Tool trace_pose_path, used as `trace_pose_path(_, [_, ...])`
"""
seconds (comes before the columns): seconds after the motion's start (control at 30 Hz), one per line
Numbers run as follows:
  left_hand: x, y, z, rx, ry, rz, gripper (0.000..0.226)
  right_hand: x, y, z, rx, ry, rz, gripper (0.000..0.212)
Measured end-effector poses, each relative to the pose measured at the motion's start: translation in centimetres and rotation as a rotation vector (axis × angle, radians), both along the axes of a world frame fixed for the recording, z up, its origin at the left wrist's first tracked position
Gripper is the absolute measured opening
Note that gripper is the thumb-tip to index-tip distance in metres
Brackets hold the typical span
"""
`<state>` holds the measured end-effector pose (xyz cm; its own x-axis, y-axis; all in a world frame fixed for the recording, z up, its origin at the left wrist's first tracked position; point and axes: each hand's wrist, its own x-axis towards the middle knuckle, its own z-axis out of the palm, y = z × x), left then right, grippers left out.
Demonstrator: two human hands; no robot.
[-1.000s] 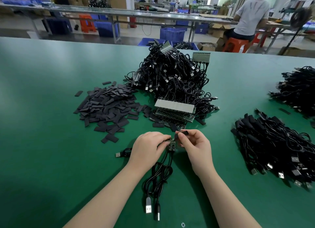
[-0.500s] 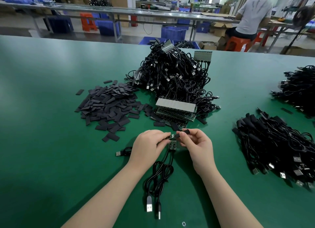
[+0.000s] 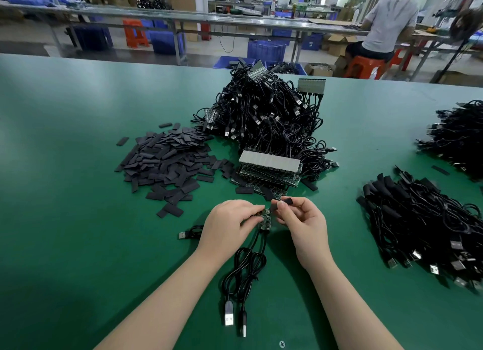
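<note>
My left hand (image 3: 230,223) pinches small green circuit boards (image 3: 264,219) with black USB cables (image 3: 245,271) trailing toward me; two USB plugs (image 3: 229,313) lie near the front edge. My right hand (image 3: 300,219) pinches a short black sleeve (image 3: 282,202) just right of the boards, close to them. Whether the sleeve touches the boards I cannot tell.
On the green table (image 3: 78,219) a heap of flat black sleeves (image 3: 167,161) lies left. A pile of cabled boards (image 3: 269,114) with a board stack (image 3: 269,166) sits ahead. Finished cable bundles (image 3: 423,219) lie right, more far right (image 3: 454,135). A person (image 3: 386,22) sits behind.
Both hands have lifted slightly away from me. The right hand has turned the sleeve up and its fingers have spread a little; the boards stay in the left hand.
</note>
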<state>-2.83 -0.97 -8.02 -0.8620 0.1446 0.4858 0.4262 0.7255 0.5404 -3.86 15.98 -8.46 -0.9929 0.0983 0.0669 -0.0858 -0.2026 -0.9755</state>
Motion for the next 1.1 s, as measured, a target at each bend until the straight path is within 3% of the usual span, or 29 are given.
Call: trace_pose_path(1.1, [0.11, 0.00, 0.05, -0.014, -0.025, 0.019, 0.024, 0.51, 0.01, 0.57, 0.036, 0.007, 0.070, 0.007])
